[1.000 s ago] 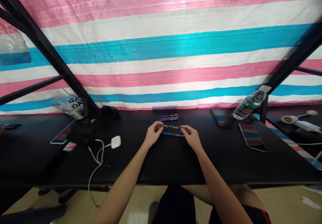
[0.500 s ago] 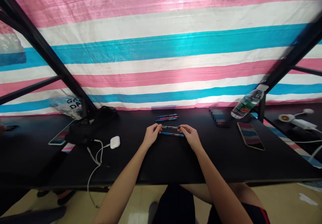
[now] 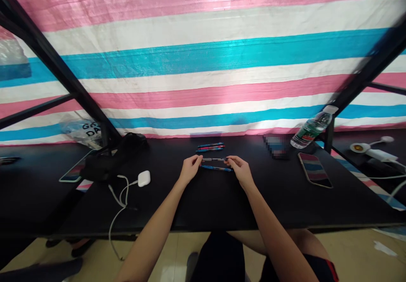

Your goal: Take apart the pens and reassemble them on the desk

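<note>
Both my hands hold one dark pen (image 3: 214, 160) level above the black table (image 3: 222, 197). My left hand (image 3: 190, 168) pinches its left end and my right hand (image 3: 240, 170) pinches its right end. Just below the held pen a blue pen (image 3: 215, 168) lies on the table between my hands. Behind them a small group of pens (image 3: 210, 147), blue and red, lies side by side near the striped tarp (image 3: 203, 62).
A phone (image 3: 314, 170) and a water bottle (image 3: 311, 129) are at the right. At the left lie a white earbud case (image 3: 144, 178) with a cable, a black bag (image 3: 111, 159), another phone (image 3: 73, 172) and a plastic bag (image 3: 83, 130). Black frame bars slant on both sides.
The hands and the pen stay almost as they were. The view has drifted slightly, so everything sits a little higher and to the left.
</note>
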